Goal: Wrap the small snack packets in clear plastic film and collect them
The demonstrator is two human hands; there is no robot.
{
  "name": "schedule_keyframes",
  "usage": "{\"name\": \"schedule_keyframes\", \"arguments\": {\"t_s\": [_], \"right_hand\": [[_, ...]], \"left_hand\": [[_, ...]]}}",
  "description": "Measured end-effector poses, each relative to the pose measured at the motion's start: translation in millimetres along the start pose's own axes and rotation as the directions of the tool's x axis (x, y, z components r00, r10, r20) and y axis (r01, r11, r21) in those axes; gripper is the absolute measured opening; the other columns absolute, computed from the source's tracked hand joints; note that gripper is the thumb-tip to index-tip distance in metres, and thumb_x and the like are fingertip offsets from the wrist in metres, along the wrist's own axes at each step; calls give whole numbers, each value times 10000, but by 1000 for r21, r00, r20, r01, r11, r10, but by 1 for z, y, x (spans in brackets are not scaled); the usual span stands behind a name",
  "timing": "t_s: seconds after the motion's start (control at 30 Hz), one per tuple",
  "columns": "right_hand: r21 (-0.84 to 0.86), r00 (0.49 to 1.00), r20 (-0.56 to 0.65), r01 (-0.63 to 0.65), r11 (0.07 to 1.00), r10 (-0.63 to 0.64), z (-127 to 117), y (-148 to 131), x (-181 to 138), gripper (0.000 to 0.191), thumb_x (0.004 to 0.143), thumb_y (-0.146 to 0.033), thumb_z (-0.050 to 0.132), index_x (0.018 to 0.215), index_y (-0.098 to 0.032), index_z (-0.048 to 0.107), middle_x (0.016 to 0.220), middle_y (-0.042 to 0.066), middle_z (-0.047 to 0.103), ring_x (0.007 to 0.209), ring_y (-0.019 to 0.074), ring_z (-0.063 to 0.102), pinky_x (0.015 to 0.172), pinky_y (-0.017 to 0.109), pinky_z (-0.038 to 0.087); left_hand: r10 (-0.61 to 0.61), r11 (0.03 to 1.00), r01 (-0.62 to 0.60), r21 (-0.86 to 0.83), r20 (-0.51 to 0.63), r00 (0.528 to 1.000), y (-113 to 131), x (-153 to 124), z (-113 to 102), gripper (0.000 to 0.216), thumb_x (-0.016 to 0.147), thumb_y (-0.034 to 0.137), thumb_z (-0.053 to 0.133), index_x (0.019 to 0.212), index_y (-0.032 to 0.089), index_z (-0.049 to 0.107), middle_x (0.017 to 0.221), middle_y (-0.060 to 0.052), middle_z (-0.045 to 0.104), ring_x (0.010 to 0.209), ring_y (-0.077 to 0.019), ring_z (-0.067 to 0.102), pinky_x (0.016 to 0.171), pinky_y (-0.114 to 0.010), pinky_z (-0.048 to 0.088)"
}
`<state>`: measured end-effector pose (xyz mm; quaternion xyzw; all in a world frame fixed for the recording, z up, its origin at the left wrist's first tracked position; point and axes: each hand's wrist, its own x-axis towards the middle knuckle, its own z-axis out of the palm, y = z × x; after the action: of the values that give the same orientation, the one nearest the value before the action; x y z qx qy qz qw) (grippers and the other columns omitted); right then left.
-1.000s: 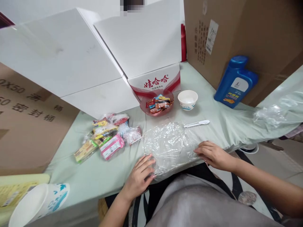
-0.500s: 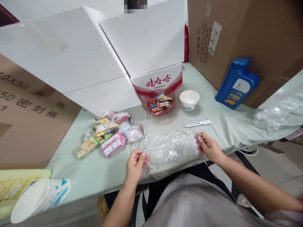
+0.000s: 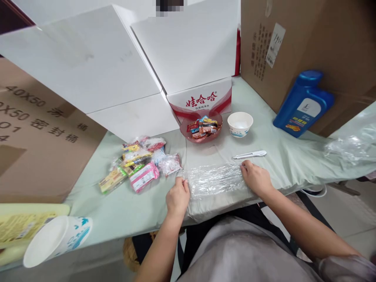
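A crinkled sheet of clear plastic film (image 3: 216, 180) lies stretched across the front of the table between my hands. My left hand (image 3: 178, 197) is closed on its left end, fingertips pinched. At the opposite end my right hand (image 3: 256, 178) grips the film, knuckles up. Just beyond my right hand rests a white utility knife (image 3: 249, 154). To the left of my left hand is a pile of wrapped snacks (image 3: 138, 160), with a pink-and-white packet (image 3: 144, 177) at its near side.
Behind the film stand a reddish clear bowl (image 3: 188, 135) of wrapped snacks and a white paper bowl (image 3: 240, 124). A blue bottle (image 3: 304, 103) leans right, near crumpled plastic (image 3: 349, 148). Cartons (image 3: 293, 43) line the back. A paper cup (image 3: 58, 239) is tilted at front left.
Both hands have turned palm-down, and the film between them is now pulled into straighter folds lying flatter on the table. The view has shifted slightly left.
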<state>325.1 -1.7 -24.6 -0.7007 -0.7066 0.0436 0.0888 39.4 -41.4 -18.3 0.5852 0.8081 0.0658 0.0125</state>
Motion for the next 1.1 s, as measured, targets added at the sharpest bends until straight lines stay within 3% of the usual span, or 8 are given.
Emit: {"name": "schedule_keyframes", "arguments": {"t_s": [0.27, 0.37, 0.53, 0.67, 0.83, 0.93, 1.03, 1.1], "right_hand": [[-101, 998, 25, -49, 994, 52, -3, -4, 5, 266, 998, -345, 354, 1006, -179, 562, 801, 77, 726, 699, 230, 686, 533, 287, 287], [-96, 998, 45, -33, 995, 38, -6, -8, 7, 260, 980, -381, 407, 1019, -175, 560, 834, 80, 730, 718, 235, 692, 540, 291, 307], [-44, 999, 48, -23, 999, 25, -7, -11, 5, 276, 986, -388, 393, 1047, -176, 559, 847, 78, 730, 720, 234, 690, 548, 291, 331], [-27, 999, 46, -18, 999, 19, -7, -3, 9, 267, 977, -379, 414, 1052, -178, 572, 872, 89, 724, 701, 232, 674, 567, 295, 363], [0, 988, -146, 43, 999, -43, -15, 10, 14, 271, 953, -317, 450, 1058, -130, 617, 996, 158, 685, 878, 280, 639, 744, 368, 451], [51, 905, -212, 387, 921, -368, -14, 2, 5, 356, 951, -371, 463, 1146, -124, 631, 1166, 181, 643, 1118, 305, 556, 952, 441, 410], [102, 691, -106, 723, 683, -715, -2, -6, -8, 621, 896, -544, 516, 1382, -158, 494, 1426, 157, 492, 1355, 319, 365, 1091, 527, 272], [114, 609, -25, 790, 603, -793, 6, -2, -14, 781, 853, -622, 532, 1465, -161, 384, 1503, 153, 400, 1422, 327, 255, 1120, 571, 196]], "left_hand": [[-13, 1000, 13, 10, -16, 1000, 0, -2, 2, 202, 942, 285, 448, 1016, 166, 594, 761, -63, 699, 668, -221, 672, 586, -283, 422], [14, 997, -24, -68, -148, 989, -3, -1, -3, 240, 907, 323, 505, 1055, 153, 587, 832, -82, 688, 740, -237, 666, 637, -309, 464], [230, 922, -355, -157, -516, 825, -1, -3, -16, 197, 915, 291, 494, 981, 153, 618, 949, -119, 649, 944, -242, 628, 840, -355, 493], [697, 675, -728, -123, -217, 683, 10, -6, -5, 249, 928, 285, 503, 1126, 208, 632, 1166, -90, 654, 1172, -257, 560, 1009, -428, 440], [714, 700, -712, -55, 30, 700, 15, -9, 12, 551, 931, 391, 498, 1452, 253, 380, 1545, -71, 350, 1447, -338, 232, 1137, -595, 235], [699, 715, -697, -51, 52, 713, 15, -9, 12, 555, 938, 391, 477, 1465, 256, 364, 1560, -62, 324, 1461, -320, 201, 1157, -576, 204], [703, 711, -702, -41, 72, 708, 8, -6, 9, 571, 938, 408, 479, 1475, 269, 345, 1563, -64, 317, 1462, -305, 207, 1161, -560, 204], [699, 714, -700, -22, 84, 710, -4, -3, 7, 608, 928, 453, 493, 1484, 272, 327, 1570, -81, 298, 1459, -308, 218, 1155, -562, 215]]}}
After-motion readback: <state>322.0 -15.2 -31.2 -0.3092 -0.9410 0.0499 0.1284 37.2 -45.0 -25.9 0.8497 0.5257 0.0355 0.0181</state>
